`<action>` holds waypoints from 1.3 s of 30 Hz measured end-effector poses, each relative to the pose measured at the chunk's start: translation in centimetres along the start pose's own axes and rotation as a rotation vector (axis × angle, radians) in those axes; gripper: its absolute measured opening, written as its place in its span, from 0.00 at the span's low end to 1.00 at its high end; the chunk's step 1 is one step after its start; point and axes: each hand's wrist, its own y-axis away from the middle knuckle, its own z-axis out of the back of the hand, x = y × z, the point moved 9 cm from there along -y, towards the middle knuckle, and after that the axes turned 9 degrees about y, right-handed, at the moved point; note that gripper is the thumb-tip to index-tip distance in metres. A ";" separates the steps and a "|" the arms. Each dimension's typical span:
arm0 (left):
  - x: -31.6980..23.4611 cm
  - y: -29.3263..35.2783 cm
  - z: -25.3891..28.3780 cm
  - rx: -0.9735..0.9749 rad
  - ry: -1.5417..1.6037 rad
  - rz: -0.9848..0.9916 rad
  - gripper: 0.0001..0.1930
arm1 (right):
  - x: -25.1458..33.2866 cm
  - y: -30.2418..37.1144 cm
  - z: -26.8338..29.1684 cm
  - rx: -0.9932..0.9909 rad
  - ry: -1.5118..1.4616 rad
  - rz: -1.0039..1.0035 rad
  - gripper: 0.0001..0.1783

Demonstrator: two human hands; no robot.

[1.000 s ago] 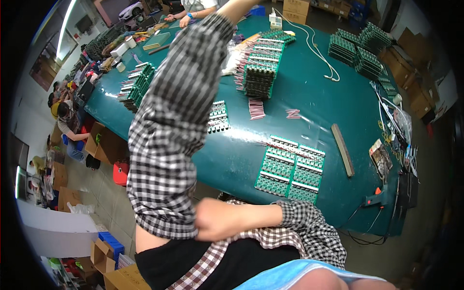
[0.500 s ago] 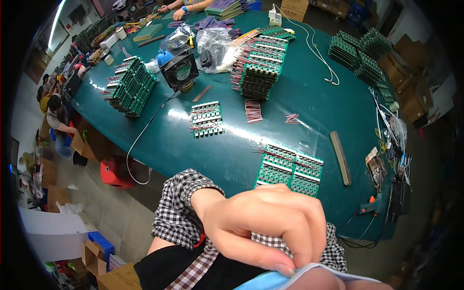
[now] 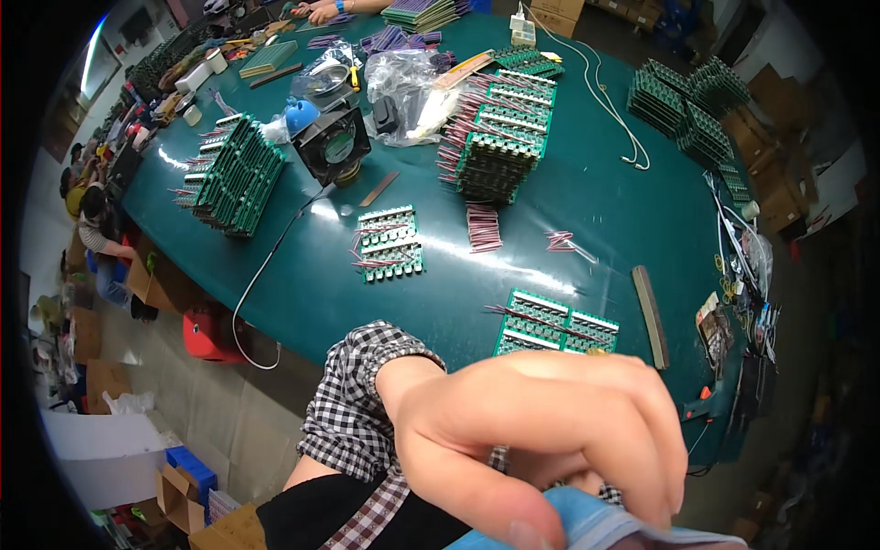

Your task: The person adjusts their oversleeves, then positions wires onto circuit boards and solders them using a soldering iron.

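My left hand [image 3: 541, 422] is raised close in front of me, its fingers curled and its thumb down along the edge of a light blue face mask [image 3: 587, 513]. The mask lies between the thumb and the bent fingers. Of my right hand, only a small patch of skin may show beneath the left palm; its fingers are hidden. Just beyond the left hand lies a green circuit board panel [image 3: 536, 321] with red wires across it, partly covered by that hand. Farther left on the table is a smaller wired circuit board [image 3: 390, 243].
A tall stack of circuit boards [image 3: 504, 137] stands mid-table, another stack [image 3: 234, 179] at left. Near the left one is a black fan [image 3: 335, 147]. Red wire pieces [image 3: 483, 227] and a wooden strip [image 3: 650, 316] lie nearer. A co-worker's hands [image 3: 321, 11] are at the far edge.
My left hand has come nearer and moved right, covering more of the circuit board panel. More of the mask's blue face shows by the thumb. The whole view has shifted slightly.
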 end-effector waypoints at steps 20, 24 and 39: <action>-4.3 0.4 3.8 -0.088 -0.384 -0.099 0.29 | 1.9 -2.6 4.1 0.020 -0.293 0.018 0.16; -6.2 3.3 5.2 -0.340 -0.570 -0.177 0.25 | 1.6 -3.2 5.5 -0.394 -0.417 -0.085 0.19; -10.5 4.5 3.1 -0.436 -0.235 -0.721 0.11 | 3.4 -10.1 4.4 -0.241 -1.060 0.325 0.17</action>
